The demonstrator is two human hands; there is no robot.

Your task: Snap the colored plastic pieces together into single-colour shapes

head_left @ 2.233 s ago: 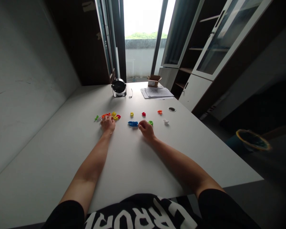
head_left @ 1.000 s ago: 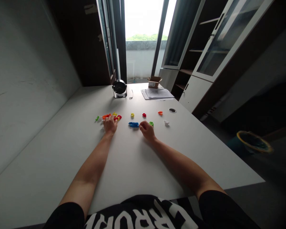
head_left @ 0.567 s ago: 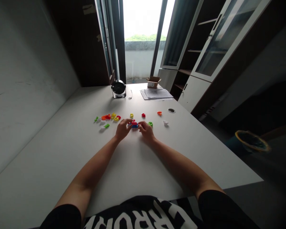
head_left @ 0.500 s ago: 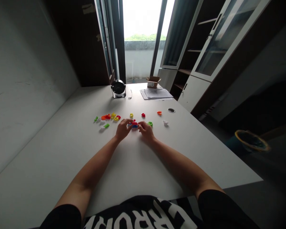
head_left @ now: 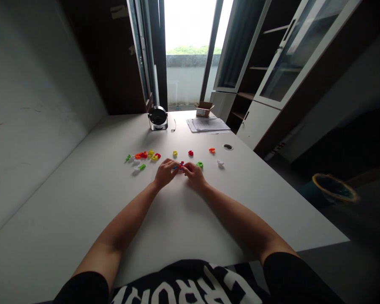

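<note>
Between my fingertips, just above the white table (head_left: 177, 219), is a small red and blue plastic toy piece (head_left: 181, 165). My left hand (head_left: 165, 172) pinches its blue side from the left. On the right, my right hand (head_left: 194, 174) is closed at its red part with thumb and finger. My fingers cover much of the piece, so its exact shape is hidden. A green plastic piece (head_left: 199, 165) lies right beside my right hand. Farther back are a yellow piece (head_left: 175, 153) and a red piece (head_left: 190, 153).
Several coloured pieces cluster at the left, among them an orange piece (head_left: 141, 155) and a green and white piece (head_left: 139, 169). An orange piece (head_left: 212, 150) and a white piece (head_left: 220, 164) lie right. Behind stand a round black device (head_left: 158, 117), papers (head_left: 208, 124) and a cardboard box (head_left: 203, 109).
The red and blue piece has turned between my fingers and shifted slightly right; less of its blue part shows. The other pieces lie where they were.
</note>
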